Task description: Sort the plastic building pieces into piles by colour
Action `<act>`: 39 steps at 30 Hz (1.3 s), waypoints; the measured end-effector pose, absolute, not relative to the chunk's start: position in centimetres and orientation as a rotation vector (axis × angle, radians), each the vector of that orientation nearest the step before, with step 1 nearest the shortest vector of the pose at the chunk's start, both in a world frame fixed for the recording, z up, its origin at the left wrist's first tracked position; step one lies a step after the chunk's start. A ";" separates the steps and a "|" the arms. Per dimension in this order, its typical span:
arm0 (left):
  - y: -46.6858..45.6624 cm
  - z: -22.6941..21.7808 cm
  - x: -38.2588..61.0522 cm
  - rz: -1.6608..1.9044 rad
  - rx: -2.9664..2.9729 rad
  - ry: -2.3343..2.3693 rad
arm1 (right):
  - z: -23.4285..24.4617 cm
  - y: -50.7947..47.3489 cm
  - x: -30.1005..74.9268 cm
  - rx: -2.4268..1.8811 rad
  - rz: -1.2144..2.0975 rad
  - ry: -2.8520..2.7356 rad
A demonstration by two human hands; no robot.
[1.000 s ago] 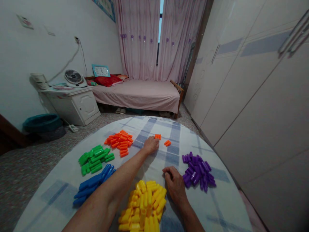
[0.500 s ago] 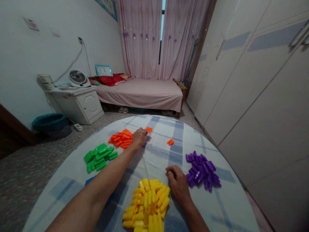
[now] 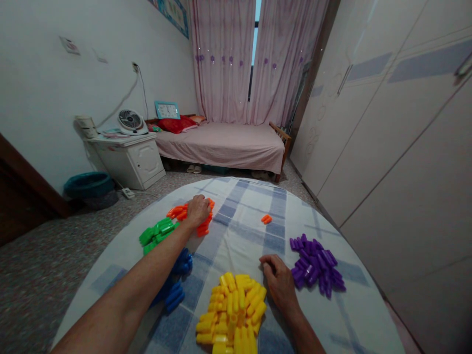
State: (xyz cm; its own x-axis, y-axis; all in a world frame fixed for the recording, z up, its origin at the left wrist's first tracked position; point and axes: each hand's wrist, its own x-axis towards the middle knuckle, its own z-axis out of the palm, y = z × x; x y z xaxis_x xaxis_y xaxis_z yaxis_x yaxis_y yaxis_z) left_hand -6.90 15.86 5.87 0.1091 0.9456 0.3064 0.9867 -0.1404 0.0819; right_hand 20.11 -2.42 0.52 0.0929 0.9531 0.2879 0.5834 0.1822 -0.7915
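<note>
My left hand (image 3: 198, 210) reaches out over a pile of orange plastic pieces (image 3: 204, 228), short and tube-like. Its fingers curl down among them at the pile's far right side, and what they grip is hidden by the hand. My right hand (image 3: 278, 280) rests on the tablecloth with curled fingers and nothing seen in them. It lies between a yellow pile (image 3: 232, 314) and a purple pile (image 3: 317, 265). Two or three orange pieces (image 3: 266, 219) lie apart, beyond the right hand. Green pieces (image 3: 158, 232) and blue pieces (image 3: 175, 295) are partly covered by my left forearm.
The round table (image 3: 243, 196) has a checked blue-and-white cloth. Past it stand a bed (image 3: 224, 142), a white cabinet (image 3: 143, 162) with a small fan (image 3: 131, 121), and a bin (image 3: 90, 187). A tall wardrobe (image 3: 398, 162) lines the right side.
My left hand has moved left onto the orange pile. The small orange group by its fingertips no longer lies apart there. My right hand keeps its place. The view has shifted slightly left.
</note>
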 end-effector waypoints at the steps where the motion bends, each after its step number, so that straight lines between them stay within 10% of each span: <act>1: 15.8 5.9 -6.2 -0.466 -2.238 -1.925 | 0.6 -2.4 20.1 -1.505 0.538 -1.590; 19: 13.9 2.4 12.2 -0.360 -2.902 -1.461 | 0.6 -2.4 19.9 -1.473 0.560 -1.582; 39: 15.3 6.1 -5.9 -0.335 -2.335 -1.925 | 0.2 -2.4 20.1 -1.516 0.578 -1.594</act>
State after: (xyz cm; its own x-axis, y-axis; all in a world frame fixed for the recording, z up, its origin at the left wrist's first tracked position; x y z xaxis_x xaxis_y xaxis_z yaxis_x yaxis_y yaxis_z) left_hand -5.87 15.33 6.05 0.1783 0.9568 0.2297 0.9782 -0.1976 0.0640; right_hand 20.13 -2.38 0.24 0.0850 0.9631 0.2555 0.5754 0.1619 -0.8017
